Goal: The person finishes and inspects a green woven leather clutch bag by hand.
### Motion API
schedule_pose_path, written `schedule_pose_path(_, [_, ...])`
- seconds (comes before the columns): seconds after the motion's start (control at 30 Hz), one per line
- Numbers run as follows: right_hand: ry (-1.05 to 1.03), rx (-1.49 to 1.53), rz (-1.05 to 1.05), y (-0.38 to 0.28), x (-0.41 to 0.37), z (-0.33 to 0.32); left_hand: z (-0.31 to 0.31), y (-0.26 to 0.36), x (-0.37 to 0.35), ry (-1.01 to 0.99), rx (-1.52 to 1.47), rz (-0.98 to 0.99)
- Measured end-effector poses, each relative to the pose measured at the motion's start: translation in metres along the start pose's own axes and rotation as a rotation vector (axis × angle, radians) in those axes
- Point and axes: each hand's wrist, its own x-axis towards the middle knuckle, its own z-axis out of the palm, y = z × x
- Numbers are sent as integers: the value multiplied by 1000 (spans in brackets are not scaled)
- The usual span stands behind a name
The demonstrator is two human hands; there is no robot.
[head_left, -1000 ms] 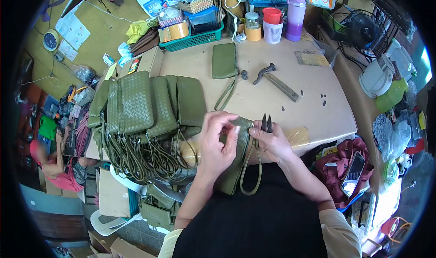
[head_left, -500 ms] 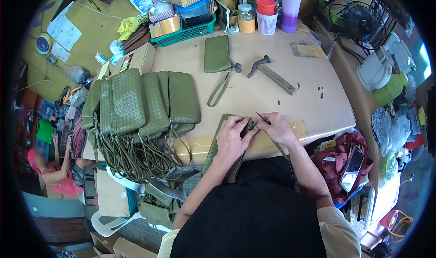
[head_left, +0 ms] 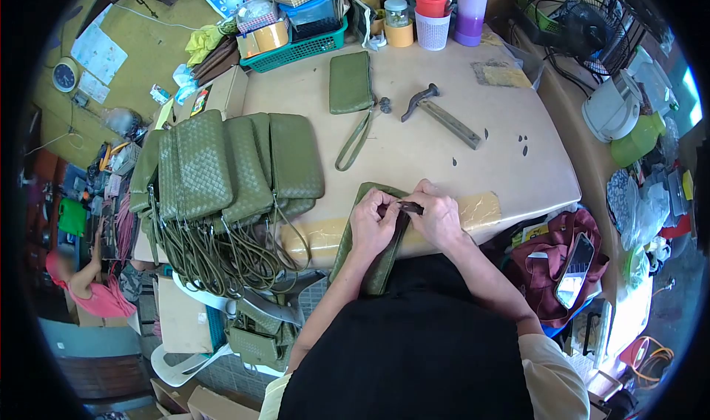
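At the table's front edge lies a green woven pouch (head_left: 377, 272), slanting down toward my lap. My left hand (head_left: 372, 220) is closed on its upper part, thumb and fingers pinching near the top edge. My right hand (head_left: 438, 217) is closed around a small dark pointed tool (head_left: 410, 208), its tip directed at my left fingertips. The exact kind of tool and the spot it touches are too small to make out. Farther up the table rest a finished-looking green wristlet pouch (head_left: 350, 83) with a strap loop and a hammer (head_left: 444, 118) with a wooden handle.
A pile of green woven pouches (head_left: 203, 165) with dangling straps stands at the left. Behind are a green basket (head_left: 296, 54), a white cup (head_left: 433, 32) and a purple bottle (head_left: 470, 13). A maroon bag (head_left: 547, 257) hangs right. Another person (head_left: 96, 287) sits far left.
My right hand has turned over and shifted slightly left, so the tool, which pointed up and away, now points toward my left fingers. My left hand keeps its hold on the pouch.
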Motion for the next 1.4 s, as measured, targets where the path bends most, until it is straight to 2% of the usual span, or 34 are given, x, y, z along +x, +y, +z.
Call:
schedule_pose_path(0.07, [32,-22,-28,-2,0,1,1,-4,-2,-18,-15,-44])
schedule_pose_path(0.13, [64,-41,-60,-7,2,-1,4,-3,-1,82,-523,-66])
schedule_pose_path(0.17, [105,-38,-53,-9,3,-5,4,-2,-2,85,-522,-66])
schedule_pose_path(0.23, [143,-37,-41,-11,2,-12,0,15,-2,-21,-125,88])
schedule_pose_path(0.33, [95,-87,-2,-13,1,-20,6,10,1,-19,14,114])
schedule_pose_path(0.37, [-26,11,33,-13,0,-24,7,9,2,-21,79,118])
schedule_pose_path(0.4, [-147,110,69,-13,0,-28,7,10,2,-20,78,118])
schedule_pose_path(0.53, [-279,173,110,-15,0,-44,4,9,2,57,-1,56])
schedule_pose_path(0.6, [43,19,82,-14,-3,-41,4,5,1,77,-7,53])
schedule_pose_path(0.7, [-4,-109,37,-13,-7,-39,6,6,1,95,13,79])
schedule_pose_path(0.93, [34,-152,12,-2,-7,-20,6,2,-3,38,-36,147])
schedule_pose_path(1.0, [33,-64,143,-3,-5,-21,7,-8,-6,28,-328,3])
schedule_pose_path(1.03, [36,-65,145,-6,-7,-24,-1,4,-7,25,-329,5])
schedule_pose_path(1.1, [198,210,202,-11,-6,-30,-20,33,-6,-14,184,302])
schedule_pose_path(1.13, [212,440,205,-12,-11,-28,-23,43,-11,-83,387,236])
schedule_pose_path(1.17, [208,440,210,-17,-19,-30,-25,42,-12,-87,387,231])
schedule_pose_path(1.23, [-396,681,224,-34,-33,-40,-32,37,-8,-224,443,275])
schedule_pose_path(1.3, [-414,750,284,-23,-52,-10,-36,27,1,-270,388,347])
schedule_pose_path(1.33, [-385,576,313,-19,-49,-6,-37,28,3,-278,411,323])
schedule_pose_path(1.37, [-381,575,309,-17,-45,-3,-38,29,5,-287,433,299])
schedule_pose_path(1.4, [-241,443,248,-18,-38,-2,-41,36,6,-310,459,214])
